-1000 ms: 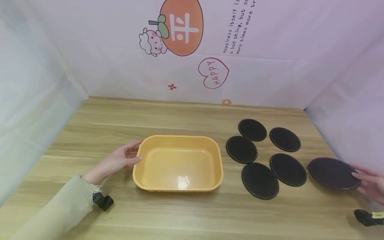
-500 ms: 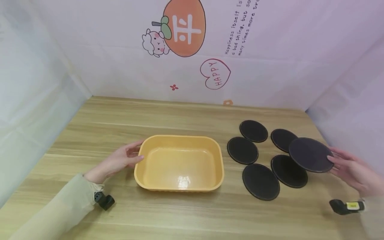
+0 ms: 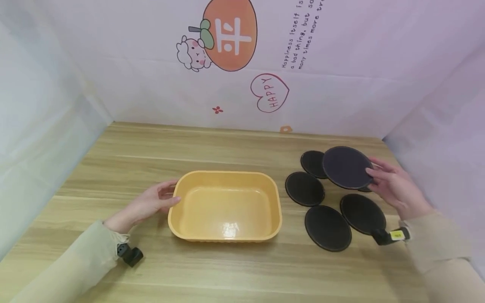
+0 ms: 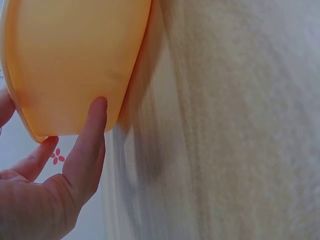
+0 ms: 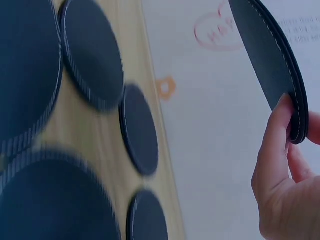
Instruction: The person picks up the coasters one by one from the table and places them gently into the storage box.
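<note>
My left hand (image 3: 145,205) holds the left end of a yellow rectangular plastic basin (image 3: 208,206), thumb at the rim. In the left wrist view, fingers (image 4: 90,135) lie against the basin's outer wall. My right hand (image 3: 395,189) pinches the edge of a round black coaster (image 3: 345,167) with light stitching round its border. This coaster is raised over the others at the right, half covering one behind it. The right wrist view has the held coaster (image 5: 267,55) tilted nearly edge-on, thumb on one face and fingers on the other.
Several similar black coasters lie flat on the wooden table to the basin's right, among them a near one (image 3: 328,228) and a left one (image 3: 305,188). A printed white cloth (image 3: 151,92) hangs behind the table, with pale cloth at both sides.
My right hand has carried the coaster from the far right leftward and back, over the other coasters. The left hand and basin have stayed in place.
</note>
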`<state>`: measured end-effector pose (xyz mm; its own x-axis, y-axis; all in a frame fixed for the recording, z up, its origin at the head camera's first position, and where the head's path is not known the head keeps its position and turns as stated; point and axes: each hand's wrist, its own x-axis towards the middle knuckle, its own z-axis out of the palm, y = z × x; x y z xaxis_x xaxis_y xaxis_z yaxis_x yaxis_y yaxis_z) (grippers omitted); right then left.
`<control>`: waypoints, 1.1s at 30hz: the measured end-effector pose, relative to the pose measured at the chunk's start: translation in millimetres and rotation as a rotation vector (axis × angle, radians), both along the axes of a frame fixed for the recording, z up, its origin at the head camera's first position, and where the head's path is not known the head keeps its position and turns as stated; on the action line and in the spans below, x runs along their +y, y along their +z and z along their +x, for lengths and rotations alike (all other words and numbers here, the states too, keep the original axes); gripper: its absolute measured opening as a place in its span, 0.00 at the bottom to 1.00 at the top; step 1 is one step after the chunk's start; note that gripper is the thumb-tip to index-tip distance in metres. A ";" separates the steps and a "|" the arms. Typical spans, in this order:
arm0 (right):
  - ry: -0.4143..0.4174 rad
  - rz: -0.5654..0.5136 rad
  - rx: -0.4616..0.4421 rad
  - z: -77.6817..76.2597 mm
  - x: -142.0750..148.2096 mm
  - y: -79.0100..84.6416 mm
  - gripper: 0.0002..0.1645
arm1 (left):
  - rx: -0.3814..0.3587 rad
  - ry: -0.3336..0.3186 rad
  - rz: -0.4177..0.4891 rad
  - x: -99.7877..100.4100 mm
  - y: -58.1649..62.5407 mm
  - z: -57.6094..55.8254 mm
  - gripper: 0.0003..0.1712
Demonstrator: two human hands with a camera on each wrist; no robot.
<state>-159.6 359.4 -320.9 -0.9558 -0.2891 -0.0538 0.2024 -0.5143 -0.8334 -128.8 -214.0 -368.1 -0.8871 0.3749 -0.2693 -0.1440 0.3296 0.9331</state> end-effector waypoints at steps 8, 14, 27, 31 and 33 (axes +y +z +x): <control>0.043 0.122 0.026 -19.9 -67.7 14.1 0.20 | -0.004 0.015 0.018 -2.0 -0.9 1.3 0.40; 0.076 0.190 0.055 -30.1 -105.3 27.6 0.18 | -0.004 0.017 0.032 -1.7 -0.9 1.1 0.40; 0.161 0.523 0.052 -49.9 -191.8 54.1 0.28 | -0.006 0.023 0.006 -0.9 2.3 0.5 0.39; 0.222 0.583 0.089 -56.5 -220.5 51.8 0.28 | -0.008 0.019 -0.004 -0.5 2.1 0.3 0.39; 0.254 0.595 0.104 -57.4 -234.1 48.6 0.28 | -0.004 0.012 -0.007 -0.4 1.8 0.1 0.40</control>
<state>-217.1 125.2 -272.3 -0.8707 -0.4556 -0.1853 0.1601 0.0937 -0.9826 -128.7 -214.4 -366.3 -0.8903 0.3623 -0.2758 -0.1521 0.3343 0.9301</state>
